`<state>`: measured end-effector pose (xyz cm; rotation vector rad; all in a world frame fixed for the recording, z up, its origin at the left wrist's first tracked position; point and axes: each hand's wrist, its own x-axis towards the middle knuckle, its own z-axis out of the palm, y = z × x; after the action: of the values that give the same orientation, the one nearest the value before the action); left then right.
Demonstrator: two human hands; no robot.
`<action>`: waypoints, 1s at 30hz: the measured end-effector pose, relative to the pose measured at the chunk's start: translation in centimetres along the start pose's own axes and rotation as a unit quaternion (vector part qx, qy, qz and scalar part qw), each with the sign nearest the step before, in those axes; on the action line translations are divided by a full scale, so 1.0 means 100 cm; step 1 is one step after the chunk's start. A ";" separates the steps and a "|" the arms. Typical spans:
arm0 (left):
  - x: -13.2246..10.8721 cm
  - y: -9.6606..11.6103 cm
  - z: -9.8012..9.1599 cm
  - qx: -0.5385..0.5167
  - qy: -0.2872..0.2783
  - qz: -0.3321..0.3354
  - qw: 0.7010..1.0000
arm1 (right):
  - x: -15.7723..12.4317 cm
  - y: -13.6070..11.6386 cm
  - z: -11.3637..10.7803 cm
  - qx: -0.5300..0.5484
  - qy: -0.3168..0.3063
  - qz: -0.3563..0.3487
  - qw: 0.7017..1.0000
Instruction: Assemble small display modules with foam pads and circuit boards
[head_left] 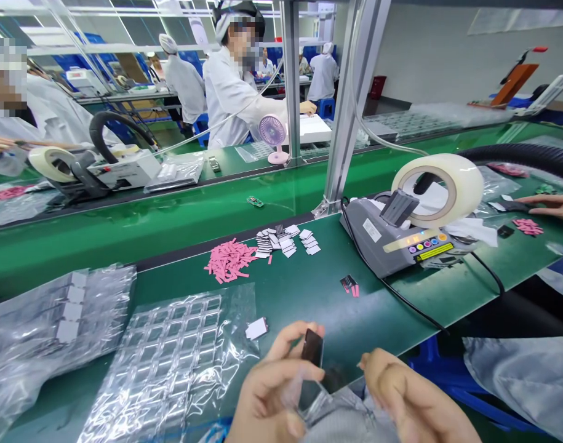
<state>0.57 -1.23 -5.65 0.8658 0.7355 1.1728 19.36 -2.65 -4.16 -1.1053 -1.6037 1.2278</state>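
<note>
My left hand (272,389) is closed, its thumb and fingers gripping a small dark rectangular piece (313,348) by the edges. Below that piece, something clear or shiny near the thumb is blurred. To its right, my right hand (403,391) is curled, with thumb and fingers pressed together; whatever they hold, if anything, I cannot make out. Just left of my left hand lies a white flat piece (256,328). Further up the green bench are a black card (348,283) with pink strips on it, a heap of pink strips (229,261) and several white-and-dark pieces (281,240).
A clear compartment tray (170,351) in plastic lies left, beside bagged trays (73,307). On the right stands a grey tape dispenser (378,246) with a large tape roll (466,184) and a trailing cable. A co-worker's hand (555,207) rests far right. Metal posts (343,123) rise behind the bench.
</note>
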 end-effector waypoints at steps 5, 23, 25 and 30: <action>0.004 0.016 0.001 -0.236 0.014 -0.119 0.964 | 0.015 0.063 0.020 -0.298 -0.023 0.026 0.954; 0.002 0.025 0.028 -0.216 -0.001 -0.219 0.951 | 0.044 -0.024 -0.011 -0.363 -0.132 -0.217 0.896; 0.002 0.026 0.030 -0.184 0.016 -0.220 0.958 | 0.045 -0.021 -0.011 -0.367 -0.133 -0.232 0.891; 0.001 0.023 0.021 -0.185 -0.019 -0.195 0.963 | 0.047 -0.016 -0.019 -0.324 -0.091 -0.284 0.898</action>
<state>1.28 -1.19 -2.59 0.4042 0.5956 0.8958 19.59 2.17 -1.78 -0.7971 -2.3585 0.4125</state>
